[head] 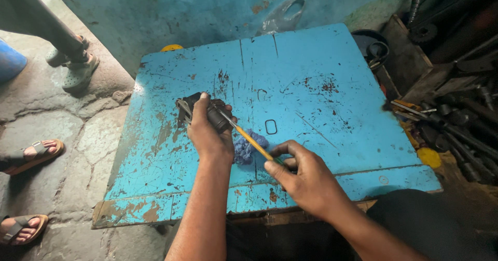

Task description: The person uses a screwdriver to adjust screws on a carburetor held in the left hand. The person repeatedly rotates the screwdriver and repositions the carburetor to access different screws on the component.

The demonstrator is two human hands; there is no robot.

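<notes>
We are gripping a small dark metal part [207, 113] in our left hand [210, 134], fingers wrapped around it just above the table [321, 69], while our right hand [303, 175] is pinching the yellow-handled screwdriver [249, 139] between thumb and fingers and pointing its thin shaft into the part. A wad of blue cloth [245, 148] is lying on the table just beside our left wrist, under the tool. The worn, chipped blue table is standing on a cracked stone floor [57, 115], with dark metal scrap and tools [456, 115] heaped to the right and other people's sandalled feet [31, 154] waiting at the left. In our judgement, the tip could be slipping off toward the fingers holding the part, since nothing but our grip is steadying it.
</notes>
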